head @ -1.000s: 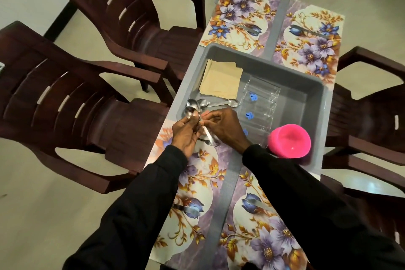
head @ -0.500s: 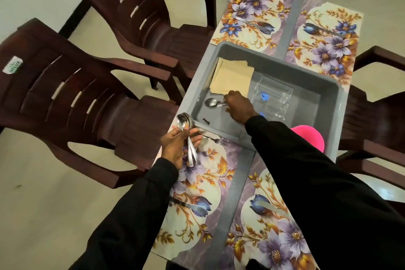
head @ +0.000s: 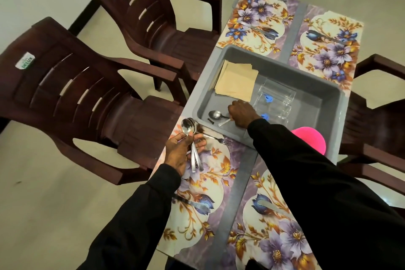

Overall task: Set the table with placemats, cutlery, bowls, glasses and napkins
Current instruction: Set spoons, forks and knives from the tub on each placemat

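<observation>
My left hand (head: 179, 153) has its fingers curled round a bundle of spoons (head: 189, 127) above the near placemat (head: 210, 184). My right hand (head: 242, 114) has its fingers closed on a spoon (head: 214, 114) lying in the grey tub (head: 306, 85).

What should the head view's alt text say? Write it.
A person's right hand grips a spoon inside a grey tub on the table, while the left hand holds a bunch of spoons above a floral placemat.
</observation>
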`<state>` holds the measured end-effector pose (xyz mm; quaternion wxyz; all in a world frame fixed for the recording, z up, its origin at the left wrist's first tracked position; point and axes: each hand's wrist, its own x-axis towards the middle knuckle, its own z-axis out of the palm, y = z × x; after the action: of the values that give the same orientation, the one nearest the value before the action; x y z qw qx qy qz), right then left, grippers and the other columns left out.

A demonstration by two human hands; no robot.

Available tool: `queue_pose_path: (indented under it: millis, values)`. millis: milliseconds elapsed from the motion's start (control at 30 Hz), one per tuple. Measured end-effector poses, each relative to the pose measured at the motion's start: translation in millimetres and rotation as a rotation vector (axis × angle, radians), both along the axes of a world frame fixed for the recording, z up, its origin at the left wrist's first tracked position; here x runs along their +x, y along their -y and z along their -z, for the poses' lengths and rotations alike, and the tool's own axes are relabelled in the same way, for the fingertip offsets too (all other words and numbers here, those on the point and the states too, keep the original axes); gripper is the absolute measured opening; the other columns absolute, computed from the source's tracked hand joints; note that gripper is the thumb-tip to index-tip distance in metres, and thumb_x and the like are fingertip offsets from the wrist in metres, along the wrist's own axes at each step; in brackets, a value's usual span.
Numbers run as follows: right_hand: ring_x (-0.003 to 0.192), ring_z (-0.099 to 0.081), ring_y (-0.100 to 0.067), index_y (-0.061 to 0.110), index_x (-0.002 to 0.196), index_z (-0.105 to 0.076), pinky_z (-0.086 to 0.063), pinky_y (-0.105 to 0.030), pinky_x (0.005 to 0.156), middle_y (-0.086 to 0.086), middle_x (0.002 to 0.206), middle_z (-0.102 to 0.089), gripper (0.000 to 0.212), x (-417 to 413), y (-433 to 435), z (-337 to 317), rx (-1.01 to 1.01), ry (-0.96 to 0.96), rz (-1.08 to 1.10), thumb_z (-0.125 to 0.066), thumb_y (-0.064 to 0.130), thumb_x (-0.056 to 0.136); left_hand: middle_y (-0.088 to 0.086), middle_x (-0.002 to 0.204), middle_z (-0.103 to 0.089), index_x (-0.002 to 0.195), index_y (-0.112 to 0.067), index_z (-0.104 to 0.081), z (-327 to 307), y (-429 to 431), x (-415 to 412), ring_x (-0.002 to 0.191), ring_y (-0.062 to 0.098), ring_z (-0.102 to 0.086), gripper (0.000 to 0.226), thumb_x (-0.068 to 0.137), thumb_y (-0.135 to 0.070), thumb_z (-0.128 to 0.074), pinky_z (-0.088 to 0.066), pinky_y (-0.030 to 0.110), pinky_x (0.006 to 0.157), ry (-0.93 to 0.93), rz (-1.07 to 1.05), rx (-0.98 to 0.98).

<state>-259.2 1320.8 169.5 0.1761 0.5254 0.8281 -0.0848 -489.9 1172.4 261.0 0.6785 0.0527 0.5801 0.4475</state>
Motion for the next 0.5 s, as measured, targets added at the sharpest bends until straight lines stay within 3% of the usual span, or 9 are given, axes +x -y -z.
queue_pose_path:
  millis: [167, 367, 500]
  values:
    - [0.105, -0.060, -0.036, 0.009, 0.106, -0.061, -0.048, -0.042, 0.083, -0.017, 0.110, -0.065, 0.019, -2, 11, -4, -0.045, -0.044, 0.055, -0.061, 0.007, 0.087, 0.022, 0.093, -0.077, 0.111, 0.013, -0.062, -2, 8, -5, 0.081, 0.035, -0.076, 0.019, 0.100, -0.002, -0.059, -0.065, 0.041, 0.078, 0.019, -0.017, 0.006]
    - [0.111, -0.055, -0.033, 0.006, 0.110, -0.064, -0.045, -0.040, 0.083, -0.015, 0.113, -0.061, 0.022, -6, 18, -5, -0.057, 0.014, -0.070, -0.063, 0.014, 0.089, 0.018, 0.089, -0.078, 0.105, 0.008, -0.066, -4, 25, -16, 0.072, 0.029, -0.077, 0.015, 0.102, -0.004, -0.057, -0.063, 0.032, 0.062, 0.060, 0.003, -0.022]
    - [0.098, -0.061, -0.035, 0.006, 0.103, -0.062, -0.049, -0.041, 0.078, -0.017, 0.106, -0.065, 0.013, -4, 23, -9, -0.079, -0.092, -0.002, -0.057, 0.013, 0.093, 0.022, 0.090, -0.077, 0.096, 0.008, -0.074, 1, 36, -24, 0.069, 0.029, -0.077, 0.020, 0.101, -0.005, -0.059, -0.064, 0.033, 0.063, 0.055, 0.001, -0.037]
